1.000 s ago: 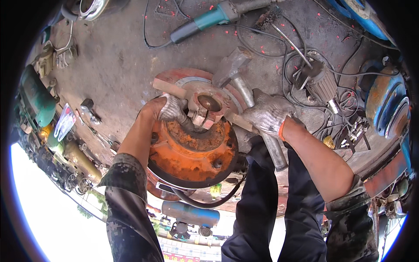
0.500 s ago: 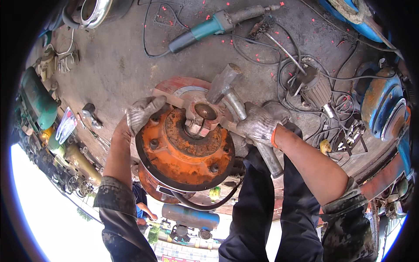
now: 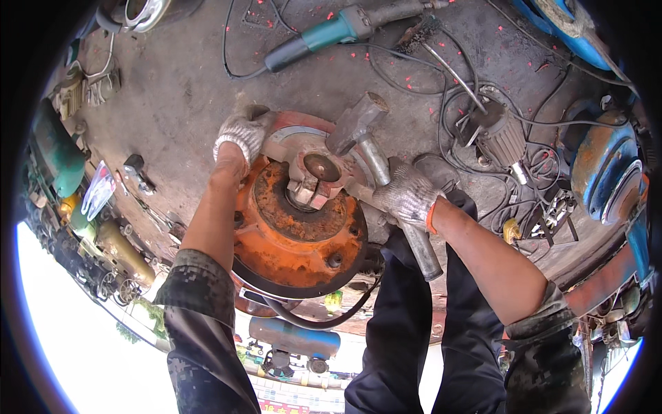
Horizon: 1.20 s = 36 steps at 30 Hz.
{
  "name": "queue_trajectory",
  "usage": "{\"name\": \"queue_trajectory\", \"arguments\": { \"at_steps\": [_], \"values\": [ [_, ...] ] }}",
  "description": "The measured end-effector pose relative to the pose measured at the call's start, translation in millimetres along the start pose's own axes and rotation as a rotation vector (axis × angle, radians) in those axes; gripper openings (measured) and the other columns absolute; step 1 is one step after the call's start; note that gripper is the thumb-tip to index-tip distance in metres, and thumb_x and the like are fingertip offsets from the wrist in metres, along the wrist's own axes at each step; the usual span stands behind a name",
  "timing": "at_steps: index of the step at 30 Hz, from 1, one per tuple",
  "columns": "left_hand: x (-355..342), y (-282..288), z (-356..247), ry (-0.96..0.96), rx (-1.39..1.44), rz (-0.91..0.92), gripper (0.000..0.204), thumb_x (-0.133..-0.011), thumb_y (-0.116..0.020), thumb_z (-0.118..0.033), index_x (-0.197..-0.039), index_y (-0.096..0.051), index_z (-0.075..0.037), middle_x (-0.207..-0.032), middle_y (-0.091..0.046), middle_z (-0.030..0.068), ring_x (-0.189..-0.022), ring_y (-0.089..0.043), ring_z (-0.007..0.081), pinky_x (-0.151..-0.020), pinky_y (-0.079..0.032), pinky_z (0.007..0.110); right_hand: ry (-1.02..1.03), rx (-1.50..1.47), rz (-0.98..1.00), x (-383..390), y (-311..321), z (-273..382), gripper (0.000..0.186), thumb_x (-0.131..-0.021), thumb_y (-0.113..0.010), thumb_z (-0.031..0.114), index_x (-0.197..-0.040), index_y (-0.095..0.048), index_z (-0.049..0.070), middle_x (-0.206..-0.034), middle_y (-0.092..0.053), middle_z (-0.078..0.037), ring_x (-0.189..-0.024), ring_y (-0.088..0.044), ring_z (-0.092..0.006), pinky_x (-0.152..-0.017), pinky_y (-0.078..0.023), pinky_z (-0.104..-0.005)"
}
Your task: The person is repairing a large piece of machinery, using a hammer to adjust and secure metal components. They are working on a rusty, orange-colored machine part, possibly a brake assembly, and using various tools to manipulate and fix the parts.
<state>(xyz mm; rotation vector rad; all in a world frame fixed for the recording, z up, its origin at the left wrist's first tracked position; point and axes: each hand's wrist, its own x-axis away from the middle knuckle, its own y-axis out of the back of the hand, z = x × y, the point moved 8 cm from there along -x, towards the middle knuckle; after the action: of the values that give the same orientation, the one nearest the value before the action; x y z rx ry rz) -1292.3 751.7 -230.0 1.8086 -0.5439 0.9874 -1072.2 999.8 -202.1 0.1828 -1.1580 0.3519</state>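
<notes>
An orange housing [image 3: 289, 255], round and grease-stained, stands before me with a split metal hub [image 3: 318, 172] on its top. A flat metal bar [image 3: 276, 150] runs out from both sides of the hub. At its far left end is my left hand [image 3: 243, 132] in a dirty knit glove, the fingers curled round the bar; the fingertips are partly hidden. My gloved right hand [image 3: 408, 194] is closed round the handle of a sledgehammer [image 3: 374, 164]. The hammer head [image 3: 357, 124] rests beyond the hub's right side, and the handle slants back toward my legs.
A teal-and-grey power grinder [image 3: 314, 38] lies on the floor ahead with its cord. To the right are a small motor [image 3: 498, 134], tangled black cables and a rusty blue wheel-like part [image 3: 603, 165]. Machine parts and a green tank [image 3: 62, 155] line the left side.
My left hand has moved up and to the right, from the orange housing's rim to the flat bar's end. My right hand and the sledgehammer have barely moved.
</notes>
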Motion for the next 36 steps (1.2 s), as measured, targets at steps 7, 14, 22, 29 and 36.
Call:
{"name": "queue_trajectory", "arguments": {
  "at_steps": [7,14,22,29,36],
  "values": [
    [-6.7,0.3,15.9,-0.002,-0.127,0.012,0.045,-0.095,-0.064,-0.037,-0.129,-0.073,-0.008,-0.124,-0.075,0.0181,-0.118,-0.070,0.0333,-0.103,-0.052,0.039,-0.042,-0.148,0.060,17.4,25.3,20.6,0.041,-0.079,-0.074,0.019,-0.109,-0.058,-0.003,-0.074,-0.064,-0.012,-0.055,-0.063,-0.0202,-0.049,-0.052,-0.0370],
    [-16.0,-6.1,12.8,-0.055,-0.088,-0.002,0.048,-0.094,-0.063,-0.041,-0.128,-0.074,-0.009,-0.124,-0.075,0.0171,-0.117,-0.070,0.0331,-0.102,-0.052,0.039,0.215,0.304,-0.381,-16.8,-5.9,-8.3,0.077,-0.081,-0.081,0.057,-0.115,-0.058,-0.009,-0.083,-0.071,-0.024,-0.073,-0.073,-0.0391,-0.066,-0.058,-0.0446],
    [4.5,0.4,10.3,-0.015,-0.065,-0.018,0.047,-0.093,-0.065,-0.040,-0.127,-0.074,-0.009,-0.120,-0.076,0.0167,-0.116,-0.071,0.0325,-0.101,-0.053,0.039,0.132,0.079,-0.099,2.4,22.7,16.9,0.052,-0.079,-0.078,0.029,-0.109,-0.056,-0.007,-0.078,-0.067,-0.021,-0.065,-0.071,-0.0296,-0.056,-0.057,-0.0409],
    [2.4,-5.0,3.5,-0.017,0.049,-0.019,0.045,-0.095,-0.065,-0.038,-0.128,-0.073,-0.009,-0.121,-0.076,0.0164,-0.114,-0.072,0.0312,-0.101,-0.053,0.039,0.080,0.094,-0.133,-4.8,-8.4,-3.3,0.080,-0.084,-0.079,0.061,-0.114,-0.057,-0.010,-0.085,-0.069,-0.023,-0.076,-0.074,-0.0317,-0.065,-0.058,-0.0410],
    [-0.3,3.9,15.3,-0.070,-0.126,-0.083,0.037,-0.098,-0.067,-0.029,-0.125,-0.073,-0.004,-0.113,-0.077,0.0118,-0.104,-0.070,0.0220,-0.096,-0.053,0.034,0.410,0.428,-0.139,10.1,22.8,43.9,0.063,-0.082,-0.080,0.043,-0.112,-0.059,-0.008,-0.085,-0.070,-0.024,-0.072,-0.073,-0.0332,-0.065,-0.058,-0.0440]
  ]
}}
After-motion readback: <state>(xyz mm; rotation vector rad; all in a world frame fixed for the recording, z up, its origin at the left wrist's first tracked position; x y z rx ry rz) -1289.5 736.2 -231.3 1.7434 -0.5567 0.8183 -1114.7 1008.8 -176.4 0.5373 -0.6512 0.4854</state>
